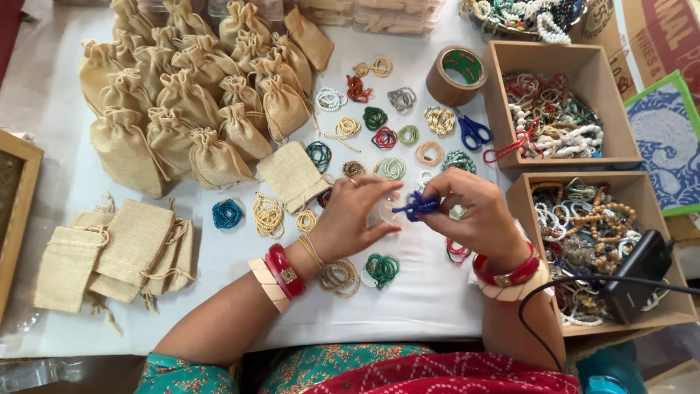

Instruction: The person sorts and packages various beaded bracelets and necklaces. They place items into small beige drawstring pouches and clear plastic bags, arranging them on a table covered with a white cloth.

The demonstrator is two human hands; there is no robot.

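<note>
Both hands, left hand (357,219) and right hand (474,215), pinch a dark blue bead bracelet (415,207) over a clear packet (384,211), apparently bagging it.

Both forearms are bare. The left hand (351,219) has a ring on one finger, and its wrist carries thin yellow and pink threads, a glossy red bangle and a cream one. The right hand (474,211) wears a matching red-and-cream pair (gold clasp showing). Teal floral and red dotted fabric lies along the bottom edge of the frame.
</note>
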